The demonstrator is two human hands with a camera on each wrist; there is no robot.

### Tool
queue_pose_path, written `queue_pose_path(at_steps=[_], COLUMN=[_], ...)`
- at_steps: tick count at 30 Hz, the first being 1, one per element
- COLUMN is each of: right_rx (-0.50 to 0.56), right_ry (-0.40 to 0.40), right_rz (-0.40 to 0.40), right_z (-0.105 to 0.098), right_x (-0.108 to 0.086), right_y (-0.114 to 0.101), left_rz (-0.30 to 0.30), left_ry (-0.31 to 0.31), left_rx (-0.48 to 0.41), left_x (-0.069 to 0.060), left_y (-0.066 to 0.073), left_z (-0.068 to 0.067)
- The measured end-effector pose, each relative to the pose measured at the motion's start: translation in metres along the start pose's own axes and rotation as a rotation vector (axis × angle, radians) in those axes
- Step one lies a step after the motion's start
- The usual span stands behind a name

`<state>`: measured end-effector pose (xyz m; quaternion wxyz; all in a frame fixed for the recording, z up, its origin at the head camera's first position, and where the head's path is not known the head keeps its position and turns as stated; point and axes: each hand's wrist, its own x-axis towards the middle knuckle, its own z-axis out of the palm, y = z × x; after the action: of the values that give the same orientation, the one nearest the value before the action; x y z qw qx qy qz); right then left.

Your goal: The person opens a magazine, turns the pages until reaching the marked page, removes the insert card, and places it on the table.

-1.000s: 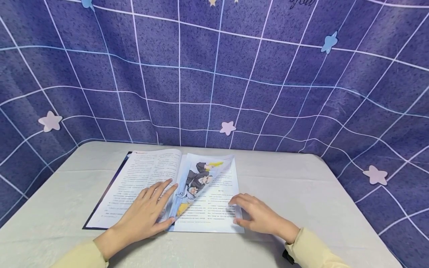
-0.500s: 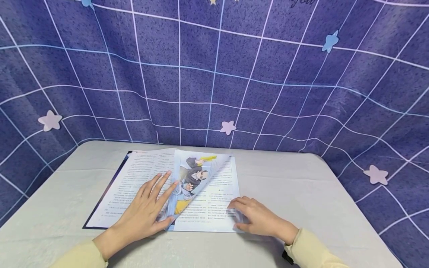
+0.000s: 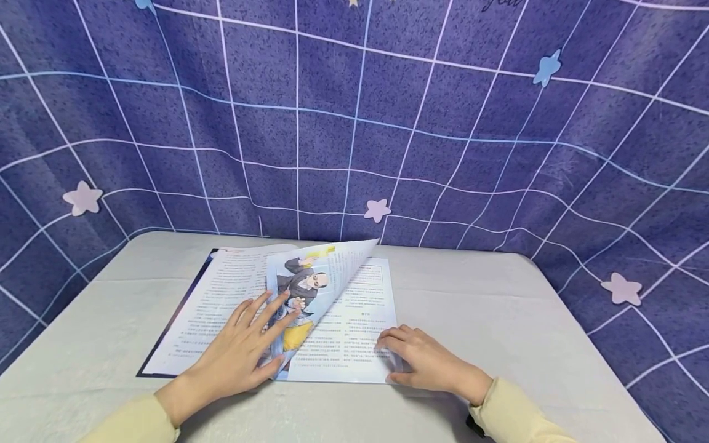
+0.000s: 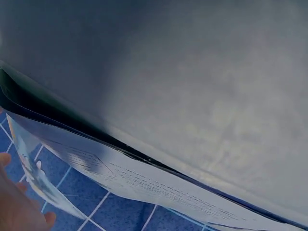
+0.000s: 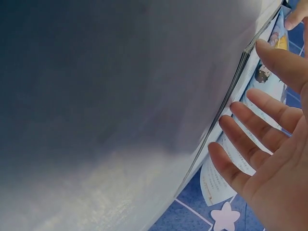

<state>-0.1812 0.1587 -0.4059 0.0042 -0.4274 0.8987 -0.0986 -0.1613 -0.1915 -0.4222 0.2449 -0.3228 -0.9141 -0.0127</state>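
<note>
A magazine lies spread on the table, columns of small print on both sides. One leaf, with a drawn figure in dark clothes, is lifted and curls up over the middle, its far corner in the air. Spread over the left page and the lifted leaf is my left hand, fingers extended, fingertips on the leaf. My right hand is at the right page's lower outer edge with loosely bent fingers. In the right wrist view, the fingers of that right hand are apart, with nothing pinched.
A pale cloth covers the table. Behind it hangs a purple-blue curtain with a light grid and stars. The magazine's dark cover edge shows along the left side.
The lifted leaf has swung further left, and its far corner has risen. My left fingers now lie over its edge. The right hand has barely moved.
</note>
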Motion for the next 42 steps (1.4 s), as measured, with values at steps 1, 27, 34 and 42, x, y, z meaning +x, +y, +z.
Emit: queue_pose_path(at_steps=[1,27,34,42], right_rx=[-0.001,0.010,-0.004,-0.014], right_ry=[0.004,-0.017,-0.017,-0.013], right_rz=[-0.004,-0.014,-0.022,-0.032], right_z=[0.0003,-0.0014,-0.0029,-0.0029], right_x=[0.0001,-0.0010,-0.0010,-0.0014], right_y=[0.0002,-0.0009,-0.0016,-0.0017], left_rz=[0.003,-0.012,-0.026,-0.057], left_ry=[-0.004,-0.027,-0.061,-0.091], left_rx=[0.002,-0.011,-0.009,-0.010], left_x=[-0.0003,-0.0053,-0.0054,-0.0040], left_y=[-0.0002,0.0016,0.0023,0.0044], left_z=[0.0002,0.0030,0.0027,0.0017])
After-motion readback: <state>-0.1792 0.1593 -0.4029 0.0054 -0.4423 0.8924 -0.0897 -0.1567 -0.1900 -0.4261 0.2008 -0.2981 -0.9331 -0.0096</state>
